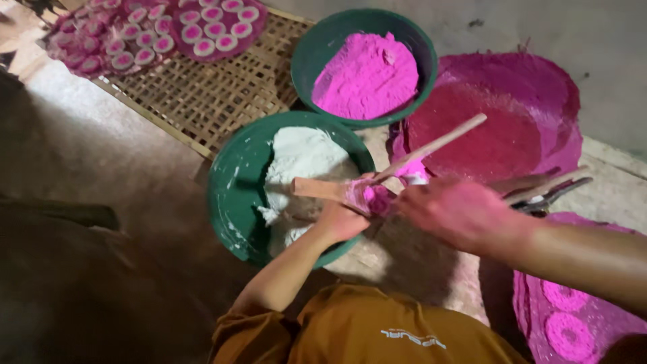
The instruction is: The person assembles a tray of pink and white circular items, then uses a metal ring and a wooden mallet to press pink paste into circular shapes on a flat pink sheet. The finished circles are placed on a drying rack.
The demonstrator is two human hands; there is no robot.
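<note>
We see our left hand (347, 219) closed around a small wooden mould (330, 190) smeared with pink, holding it over the near rim of a green bowl (229, 195) filled with white dough (300, 165). Our right hand (458, 212), stained pink, sits just to the right of the left one, its fingers reaching toward the mould; a thin wooden stick (431, 145) runs up and to the right from where the two hands meet, but we cannot tell which hand grips it, nor whether the right hand is clamped on anything. Beyond the hands stands a second green bowl (317, 47) heaped with pink powder (367, 74). To the right of that lies a round pink-stained tray (512, 114), and another pink tray (573, 323) with ring-shaped marks lies under our right forearm. Far beyond the left hand, a woven bamboo mat (216, 94) carries rows of small pink-and-white cakes (202, 30). Everything rests on the floor.
</note>
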